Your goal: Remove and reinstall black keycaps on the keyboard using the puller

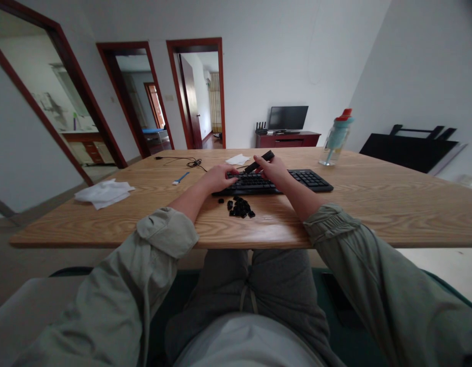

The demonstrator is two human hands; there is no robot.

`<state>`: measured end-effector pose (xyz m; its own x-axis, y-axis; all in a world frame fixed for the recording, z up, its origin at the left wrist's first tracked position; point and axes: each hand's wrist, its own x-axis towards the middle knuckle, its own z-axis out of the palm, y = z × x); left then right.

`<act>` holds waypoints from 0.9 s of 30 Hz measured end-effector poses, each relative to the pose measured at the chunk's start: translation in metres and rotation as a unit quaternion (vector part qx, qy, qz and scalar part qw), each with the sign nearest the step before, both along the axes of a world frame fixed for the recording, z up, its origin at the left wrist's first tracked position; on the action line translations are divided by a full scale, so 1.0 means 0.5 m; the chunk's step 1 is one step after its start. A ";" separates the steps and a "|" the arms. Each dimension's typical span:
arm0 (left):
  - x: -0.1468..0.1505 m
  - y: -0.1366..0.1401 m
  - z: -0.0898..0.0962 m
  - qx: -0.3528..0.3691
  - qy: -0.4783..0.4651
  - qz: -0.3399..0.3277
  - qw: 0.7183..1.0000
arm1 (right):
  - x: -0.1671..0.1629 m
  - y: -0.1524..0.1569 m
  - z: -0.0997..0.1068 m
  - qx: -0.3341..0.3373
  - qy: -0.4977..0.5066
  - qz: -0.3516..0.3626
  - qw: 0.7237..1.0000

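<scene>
A black keyboard (311,179) lies across the table in front of me. My right hand (272,169) is closed around a black bar-shaped tool (267,155), held at a slant over the keyboard, its lower end pointing left and down at the keys. My left hand (219,178) rests at the keyboard's left end, with thumb and forefinger apart near the keys; its other fingers are partly hidden. Loose black keycaps (241,208) lie in a small pile on my side of the keyboard, and a single keycap (221,201) sits just left of it.
On the wooden table (373,214) are crumpled white tissue (104,193), a small blue-and-white brush (180,178), a coiled black cable (194,162) and another white tissue (238,159). A clear bottle with a red cap (336,137) stands at the back right.
</scene>
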<state>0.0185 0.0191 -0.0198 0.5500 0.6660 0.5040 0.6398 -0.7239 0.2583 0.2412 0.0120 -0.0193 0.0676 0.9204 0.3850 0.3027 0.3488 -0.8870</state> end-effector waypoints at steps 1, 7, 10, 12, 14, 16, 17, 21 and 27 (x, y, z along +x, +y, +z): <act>0.000 0.001 -0.001 0.008 0.007 0.001 1.000 | -0.001 -0.001 0.000 0.001 -0.002 -0.004 1.000; 0.011 0.002 -0.005 0.036 0.052 0.019 0.998 | -0.002 -0.007 0.003 0.002 -0.014 -0.031 0.999; 0.019 0.002 -0.007 0.039 0.070 0.019 0.997 | -0.001 -0.007 0.000 0.003 -0.021 -0.043 0.999; 0.025 0.004 -0.008 0.039 0.082 0.019 0.996 | 0.001 -0.004 -0.003 0.004 -0.034 -0.052 0.998; 0.029 0.006 -0.008 0.039 0.088 0.020 0.995 | 0.002 0.000 -0.007 0.005 -0.046 -0.058 0.997; 0.032 0.007 -0.008 0.040 0.090 0.020 0.995 | 0.003 0.004 -0.010 0.004 -0.046 -0.059 0.997; 0.033 0.007 -0.007 0.040 0.090 0.020 0.995 | 0.003 0.005 -0.011 0.004 -0.043 -0.059 0.997; 0.037 0.006 -0.006 0.037 0.086 0.022 0.995 | 0.000 0.012 -0.015 0.016 -0.034 -0.070 0.997; 0.040 0.009 -0.008 0.032 0.088 0.025 0.995 | -0.004 0.013 -0.019 0.028 -0.023 -0.056 0.998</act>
<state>0.0386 0.0235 -0.0236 0.6002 0.6645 0.4452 0.7072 -0.7009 0.0928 0.2390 0.0185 -0.0286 0.1507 0.8847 0.4412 0.3829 0.3592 -0.8511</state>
